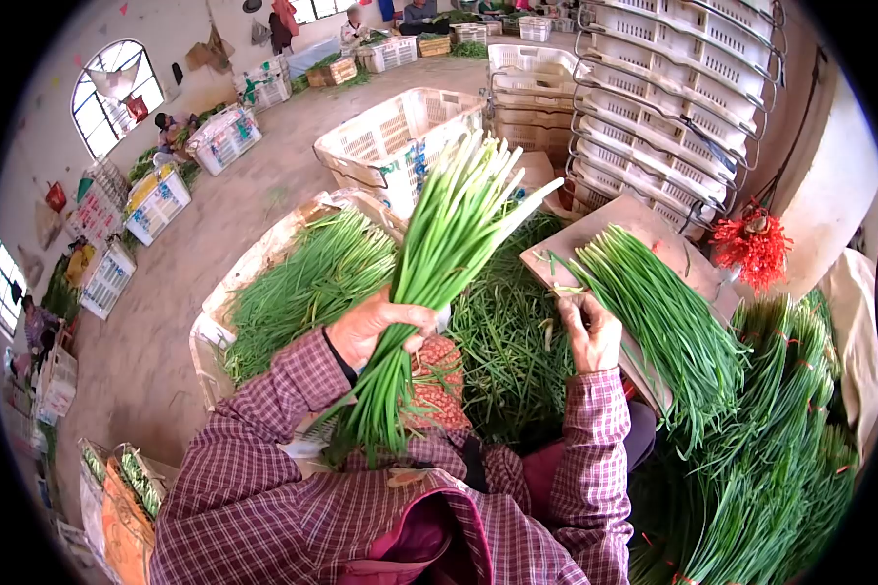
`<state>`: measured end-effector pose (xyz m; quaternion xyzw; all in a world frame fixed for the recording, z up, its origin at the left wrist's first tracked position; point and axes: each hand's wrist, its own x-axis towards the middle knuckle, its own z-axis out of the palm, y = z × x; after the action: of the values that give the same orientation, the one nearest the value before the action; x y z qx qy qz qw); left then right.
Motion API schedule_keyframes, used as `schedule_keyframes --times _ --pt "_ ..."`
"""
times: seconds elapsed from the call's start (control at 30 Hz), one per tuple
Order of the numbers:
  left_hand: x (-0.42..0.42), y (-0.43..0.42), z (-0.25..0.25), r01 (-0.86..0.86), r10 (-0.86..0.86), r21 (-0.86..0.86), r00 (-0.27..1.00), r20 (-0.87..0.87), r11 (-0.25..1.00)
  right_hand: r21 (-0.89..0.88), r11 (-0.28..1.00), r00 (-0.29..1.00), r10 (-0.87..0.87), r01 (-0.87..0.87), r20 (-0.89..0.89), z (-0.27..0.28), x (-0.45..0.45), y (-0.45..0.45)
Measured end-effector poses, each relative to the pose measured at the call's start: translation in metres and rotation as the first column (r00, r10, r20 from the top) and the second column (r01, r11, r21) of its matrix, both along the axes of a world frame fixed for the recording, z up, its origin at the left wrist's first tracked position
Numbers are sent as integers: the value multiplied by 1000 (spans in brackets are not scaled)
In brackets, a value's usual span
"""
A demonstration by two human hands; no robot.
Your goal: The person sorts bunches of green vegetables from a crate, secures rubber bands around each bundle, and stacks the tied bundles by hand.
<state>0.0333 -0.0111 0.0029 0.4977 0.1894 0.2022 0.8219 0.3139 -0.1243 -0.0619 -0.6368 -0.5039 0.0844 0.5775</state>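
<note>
My left hand (380, 327) is wrapped round a thick bunch of chives (444, 229), its pale stem ends pointing up and its green leaves hanging down over my lap. My right hand (591, 333) is closed in a pinch at the near-left edge of a board (644, 219). A pale scrap shows at its fingertips, too small to make out. On that board lies a loose pile of chives (663, 327), just right of my right hand. Loose green leaves (507, 341) fill the space between my hands.
A lined crate (205, 341) holds more chives on the left. Banded chive bundles (780, 419) are heaped at right, below red ties (754, 244). Behind stand a white crate (361, 146) and tall stacked crates (654, 107). Other people sit by crates along the far walls.
</note>
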Motion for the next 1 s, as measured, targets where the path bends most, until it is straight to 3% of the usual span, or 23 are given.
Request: schedule_keyframes --times 0.03,0.1,0.2,0.23,0.3,0.33,0.43,0.5,0.57,0.67,0.77,0.83,0.87,0.9,0.97,1.0 --pt "5 -3 -7 48 -46 -37 998 53 998 -73 992 982 88 -102 -167 8 -6 -2" --pt "14 -10 -20 90 -85 -89 995 59 992 87 946 846 318 -312 -427 6 -15 10" --pt "28 -25 -31 117 -110 -98 991 77 988 238 810 539 546 -537 -642 11 -16 21" --pt "32 -37 -26 71 -62 -124 995 76 990 306 773 520 610 -555 -599 7 -18 29" --pt "38 -47 -42 89 -74 -230 995 72 969 354 798 418 569 -488 -708 3 -32 37" --pt "39 -52 -55 114 -99 -280 993 66 953 348 732 313 600 -585 -736 8 -34 38" --pt "37 -73 -78 200 -161 -419 979 127 886 261 727 178 467 -635 -866 3 -55 31" --pt "26 -78 -85 254 -227 -403 967 113 879 320 787 134 449 -527 -884 0 -76 25" --pt "16 -78 -79 322 -299 -380 947 120 867 380 722 22 479 -579 -878 -18 -79 22" --pt "-7 -46 -104 233 -234 -222 972 24 947 354 750 49 455 -559 -889 -7 -88 14" --pt "-1 -20 -65 62 -54 -93 995 89 994 336 759 84 454 -558 -887 2 -96 16" --pt "10 -3 -46 67 -76 65 986 146 996 305 762 199 489 -571 -849 6 -102 21" --pt "18 1 -35 1 -40 237 987 158 971 287 757 178 466 -587 -867 8 -105 22" --pt "22 2 -25 13 -49 290 992 117 957 286 751 171 466 -595 -868 7 -108 24" --pt "28 -5 -20 -132 122 307 991 51 943 237 788 388 511 -568 -767 -1 -111 30" --pt "34 -18 2 -129 148 340 989 -30 931 229 765 401 537 -602 -742 -2 -112 31"
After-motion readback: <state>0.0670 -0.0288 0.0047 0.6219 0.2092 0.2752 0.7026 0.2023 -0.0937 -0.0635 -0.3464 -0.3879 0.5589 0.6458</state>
